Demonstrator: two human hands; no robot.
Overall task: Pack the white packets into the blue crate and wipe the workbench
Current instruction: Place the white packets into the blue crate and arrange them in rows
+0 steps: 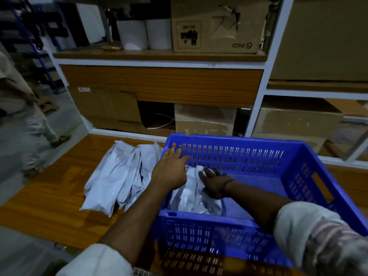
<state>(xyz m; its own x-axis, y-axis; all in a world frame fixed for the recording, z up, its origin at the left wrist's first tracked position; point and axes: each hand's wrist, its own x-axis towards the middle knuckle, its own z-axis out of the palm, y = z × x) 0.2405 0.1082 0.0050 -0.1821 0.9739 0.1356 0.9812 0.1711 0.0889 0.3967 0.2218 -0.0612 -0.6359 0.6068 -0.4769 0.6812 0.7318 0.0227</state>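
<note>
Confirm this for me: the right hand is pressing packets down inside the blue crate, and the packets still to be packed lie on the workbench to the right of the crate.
One detail is wrong. In the head view the unpacked white packets lie on the workbench to the left of the blue crate, not the right. The rest holds: the right hand rests flat on the packets in the crate.

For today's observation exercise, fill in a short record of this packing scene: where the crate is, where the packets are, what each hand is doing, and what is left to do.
crate: blue crate on the wooden workbench
packets in crate: a few white packets at its left end
packets outside: pile of white packets on the bench, left of the crate
left hand: open, fingers spread over the crate's left rim
right hand: open, flat on the packets in the crate
left to do: pack the pile, wipe the bench
</note>
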